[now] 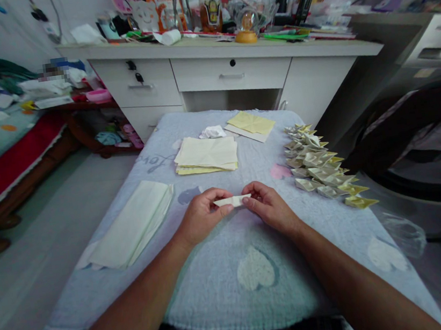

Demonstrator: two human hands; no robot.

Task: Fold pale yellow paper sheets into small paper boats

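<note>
Cream folded paper strip [232, 201] sits pinched at each end by left hand [203, 217] and right hand [270, 208]; uneven pressure on the soft towel [220, 289] could skew the crease

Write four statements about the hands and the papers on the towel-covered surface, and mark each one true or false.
1. Both hands pinch one folded paper strip, the left hand at one end and the right hand at the other. True.
2. The pile of folded paper pieces lies on the person's left. False: it lies on their right.
3. A stack of pale yellow sheets lies beyond the hands. True.
4. The blue towel is plain. False: it has heart shapes on it.
</note>
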